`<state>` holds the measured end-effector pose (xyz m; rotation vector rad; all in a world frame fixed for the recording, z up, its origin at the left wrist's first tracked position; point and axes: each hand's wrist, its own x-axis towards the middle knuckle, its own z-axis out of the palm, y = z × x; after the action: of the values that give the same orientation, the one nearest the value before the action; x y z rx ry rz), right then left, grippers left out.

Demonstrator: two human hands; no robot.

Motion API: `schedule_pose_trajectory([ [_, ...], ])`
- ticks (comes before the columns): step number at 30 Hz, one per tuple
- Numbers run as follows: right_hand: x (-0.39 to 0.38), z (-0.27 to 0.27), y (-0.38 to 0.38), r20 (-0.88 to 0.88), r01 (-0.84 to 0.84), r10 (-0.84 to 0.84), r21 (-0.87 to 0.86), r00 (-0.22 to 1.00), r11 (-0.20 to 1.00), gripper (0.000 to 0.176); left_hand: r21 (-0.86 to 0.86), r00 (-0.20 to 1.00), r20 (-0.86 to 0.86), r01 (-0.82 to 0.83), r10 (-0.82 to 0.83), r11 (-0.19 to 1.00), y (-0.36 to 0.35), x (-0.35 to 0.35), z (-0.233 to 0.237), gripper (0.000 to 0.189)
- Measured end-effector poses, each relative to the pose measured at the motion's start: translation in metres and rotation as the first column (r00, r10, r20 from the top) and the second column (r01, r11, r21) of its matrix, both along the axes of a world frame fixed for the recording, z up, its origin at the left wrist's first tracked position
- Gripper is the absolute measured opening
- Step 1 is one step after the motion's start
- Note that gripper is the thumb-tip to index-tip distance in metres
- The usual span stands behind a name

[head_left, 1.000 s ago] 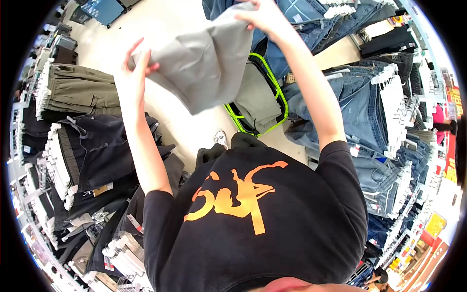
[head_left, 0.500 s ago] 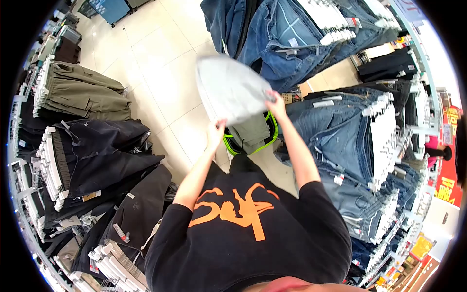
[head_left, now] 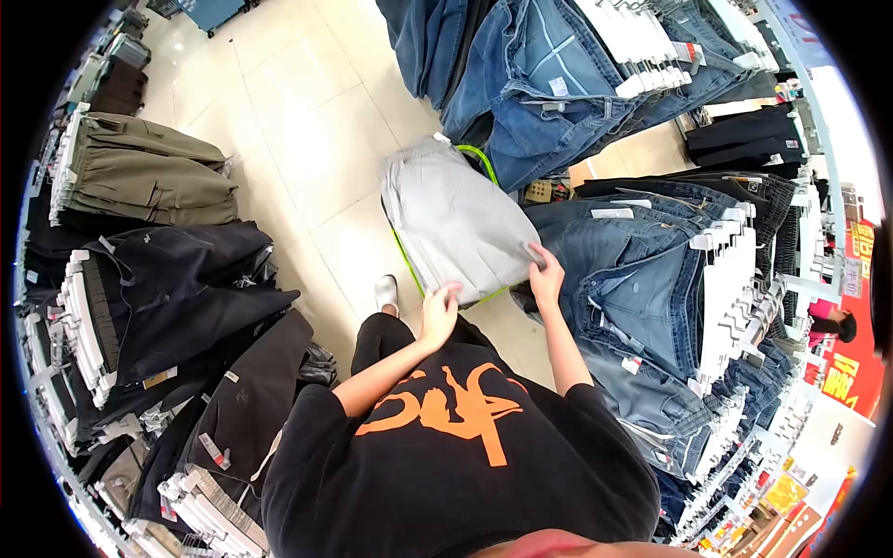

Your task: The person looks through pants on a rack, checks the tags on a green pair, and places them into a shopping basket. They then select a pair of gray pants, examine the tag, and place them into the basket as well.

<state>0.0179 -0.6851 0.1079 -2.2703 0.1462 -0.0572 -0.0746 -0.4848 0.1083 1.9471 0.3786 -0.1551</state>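
Observation:
A pair of light grey trousers (head_left: 456,223), apparently folded, is spread in front of me over a cart or basket with a bright green rim (head_left: 402,249). The trousers hide most of that container. My left hand (head_left: 439,316) pinches their near left corner between thumb and fingers. At the near right corner, my right hand (head_left: 547,272) is closed on the same fabric. Something small and white sticks out at the far end of the trousers.
Racks of blue jeans (head_left: 642,270) on white hangers stand close on my right. To the left hang dark trousers (head_left: 186,298) and olive cargo garments (head_left: 153,172). A tiled floor (head_left: 298,102) runs between the racks. A person (head_left: 833,321) is at the far right.
The grey trousers, held up and blurred before, have come down flat over the green-rimmed container. Both hands have moved lower and nearer to me, still holding the near edge.

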Motion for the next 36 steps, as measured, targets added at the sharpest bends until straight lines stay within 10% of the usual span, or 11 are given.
schedule_pose_trajectory([
  [5, -0.039, -0.008, -0.027, -0.017, -0.070, 0.070, -0.029, 0.997, 0.997, 0.038, -0.012, 0.988, -0.036, 0.148, -0.148, 0.989, -0.004, -0.018, -0.024, 0.027],
  [10, -0.044, -0.014, -0.038, -0.174, -0.062, 0.048, -0.074, 0.984, 0.995, 0.037, -0.389, 0.779, -0.511, 0.166, -0.363, 0.906, -0.013, -0.002, -0.057, 0.038],
  [14, -0.042, -0.028, -0.052, -0.083, -0.003, -0.001, -0.042, 0.997, 0.999, 0.036, -0.192, 0.823, -0.514, 0.163, -0.241, 0.968, -0.017, 0.009, -0.056, 0.036],
  [20, -0.034, -0.066, -0.050, -0.234, -0.013, -0.014, -0.115, 0.972, 0.993, 0.032, -0.067, 0.854, -0.483, 0.184, -0.193, 0.981, -0.018, -0.005, -0.099, 0.035],
  [24, -0.011, -0.063, -0.036, -0.155, -0.018, 0.016, -0.012, 0.988, 1.000, 0.031, 0.018, 0.884, -0.456, -0.102, 0.099, 0.995, -0.013, 0.007, -0.079, 0.033],
  [29, 0.041, -0.044, -0.016, -0.080, -0.030, 0.035, 0.053, 0.996, 0.998, 0.032, 0.021, 0.975, -0.015, -0.223, 0.223, 0.975, 0.003, 0.048, -0.091, 0.031],
  [36, 0.155, 0.022, 0.028, 0.139, -0.108, 0.090, 0.130, 0.986, 0.986, 0.031, 0.153, 0.981, 0.074, -0.187, 0.177, 0.970, 0.066, 0.175, -0.007, 0.029],
])
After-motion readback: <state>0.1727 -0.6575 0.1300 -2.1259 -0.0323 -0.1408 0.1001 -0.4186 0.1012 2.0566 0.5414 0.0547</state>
